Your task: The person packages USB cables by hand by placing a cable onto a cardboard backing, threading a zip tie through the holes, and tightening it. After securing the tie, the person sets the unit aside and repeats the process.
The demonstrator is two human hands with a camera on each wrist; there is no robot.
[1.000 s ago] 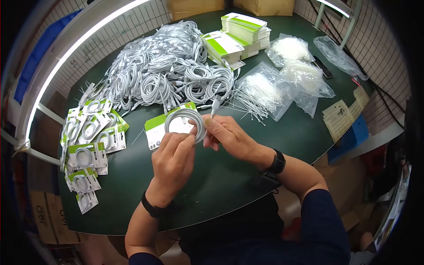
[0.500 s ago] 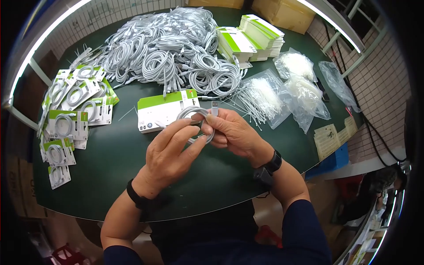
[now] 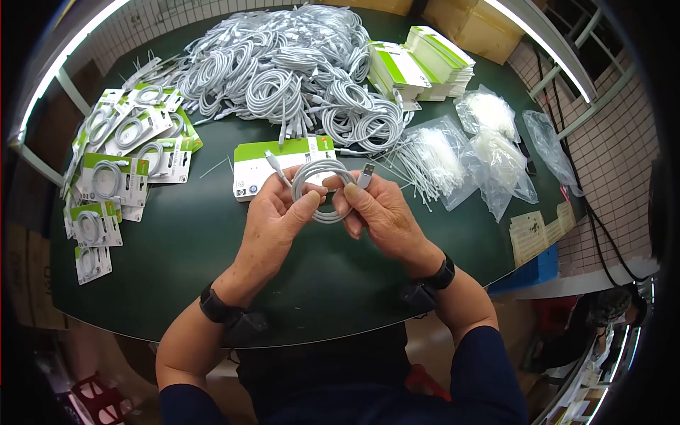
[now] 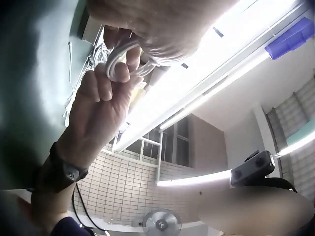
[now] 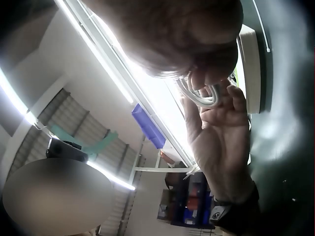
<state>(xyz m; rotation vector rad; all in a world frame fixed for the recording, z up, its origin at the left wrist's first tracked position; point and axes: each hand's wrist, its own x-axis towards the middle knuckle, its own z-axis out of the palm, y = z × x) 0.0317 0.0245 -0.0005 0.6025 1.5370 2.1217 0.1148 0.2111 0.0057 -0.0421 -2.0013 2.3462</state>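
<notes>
A coiled white USB cable [image 3: 322,214] is held up between both hands, over the table's near half. My left hand [image 3: 273,219] grips the coil's left side, thumb in front, and one plug end [image 3: 272,160] sticks up beside its fingers. My right hand [image 3: 386,216] pinches the right side between thumb and fingers, with the metal USB plug [image 3: 366,174] standing above the thumb. Just behind the coil lies a stack of green-and-white cards [image 3: 248,170]. In the left wrist view, fingers wrap the cable loop [image 4: 115,66]; the right wrist view shows the same loop [image 5: 199,101] between the hands.
A large heap of coiled cables [image 3: 276,64] fills the back. Card stacks [image 3: 446,67] stand right of it. Loose white ties [image 3: 425,170] and plastic bags [image 3: 499,159] lie at right. Cards with cables attached [image 3: 110,180] overlap at left.
My left hand has turned from back-up to thumb-forward and taken the coil's left side, its plug end now showing. My right hand keeps its pinch. The head view has shifted.
</notes>
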